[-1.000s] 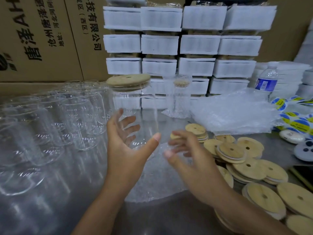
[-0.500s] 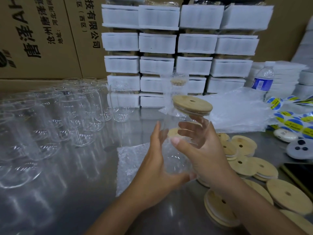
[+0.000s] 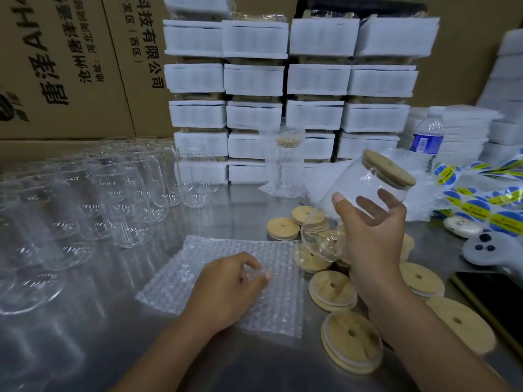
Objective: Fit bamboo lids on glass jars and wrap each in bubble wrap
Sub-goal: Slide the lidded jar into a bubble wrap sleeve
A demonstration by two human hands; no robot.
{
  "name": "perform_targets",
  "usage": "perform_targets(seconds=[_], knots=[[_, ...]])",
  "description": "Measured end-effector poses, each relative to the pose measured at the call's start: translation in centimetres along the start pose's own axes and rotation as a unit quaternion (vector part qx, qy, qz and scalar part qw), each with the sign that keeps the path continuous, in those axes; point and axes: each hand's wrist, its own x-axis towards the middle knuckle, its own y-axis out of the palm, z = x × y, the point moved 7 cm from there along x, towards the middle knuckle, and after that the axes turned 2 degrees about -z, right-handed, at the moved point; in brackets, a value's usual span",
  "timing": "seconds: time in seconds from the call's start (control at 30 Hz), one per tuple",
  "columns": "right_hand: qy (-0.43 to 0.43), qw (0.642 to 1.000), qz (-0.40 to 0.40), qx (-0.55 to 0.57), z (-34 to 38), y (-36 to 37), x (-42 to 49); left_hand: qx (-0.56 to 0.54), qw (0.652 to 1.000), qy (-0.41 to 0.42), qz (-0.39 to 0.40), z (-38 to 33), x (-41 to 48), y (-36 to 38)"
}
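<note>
Moved rightward, the right hand (image 3: 370, 239) alone now grips one tilted glass jar (image 3: 365, 190), fingers curled round it, its round bamboo lid (image 3: 389, 171) fitted. Lowered onto one flat bubble wrap sheet (image 3: 198, 273), the left hand (image 3: 226, 287) is curled; a pinch cannot be confirmed. At least eight loose lids (image 3: 332, 291) lie on the steel bench (image 3: 85, 349).

You have an open lane down the middle of the tabletop (image 3: 240, 210) to its near edge, where only the flat bubble wrap sheet (image 3: 198, 273) lies. Empty glass jars (image 3: 113, 199) crowd the left side, loose bamboo lids (image 3: 334, 290) litter the right, and stacked white packs (image 3: 254, 80) wall off the far edge.
</note>
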Motion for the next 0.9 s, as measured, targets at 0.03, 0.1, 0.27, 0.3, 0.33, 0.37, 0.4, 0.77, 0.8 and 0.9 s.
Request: perform_targets(seconds=[0.03,0.1,0.27,0.3,0.33,0.37,0.4,0.77,0.8,0.9], knots=[[-0.002,1.000,0.002,-0.002,0.1,0.0,0.0,0.030,1.000,0.007,0.000,-0.2,0.0,0.0],[-0.004,1.000,0.006,0.000,0.4,0.1,0.1,0.078,0.997,0.024,0.002,-0.6,0.0,0.0],[0.005,1.000,0.013,0.025,1.0,0.3,0.0,0.054,0.998,0.016,0.007,-0.3,0.2,-0.2],[0.014,0.999,0.014,0.032,1.0,0.3,0.0,0.046,0.999,0.013,0.008,-0.2,0.3,-0.2],[0.024,0.999,0.016,0.040,0.9,0.4,-0.1,0.032,0.999,0.007,0.001,-0.1,0.4,-0.3],[0.036,0.998,0.020,0.049,0.8,0.5,-0.1,0.006,1.000,-0.005,-0.015,0.1,0.5,-0.5],[0.050,0.997,0.025,0.060,0.6,0.6,-0.2,-0.031,0.999,-0.019,-0.039,0.4,0.7,-0.7],[0.079,0.988,0.120,0.063,0.5,2.0,-1.2,-0.300,0.943,-0.093,-0.115,1.7,1.1,-1.8],[0.069,0.987,0.132,0.057,0.7,2.2,-1.3,-0.319,0.935,-0.104,-0.113,1.8,1.1,-1.8],[0.052,0.982,0.174,0.047,0.7,2.9,-1.9,-0.364,0.917,-0.120,-0.112,1.6,1.2,-1.8]])
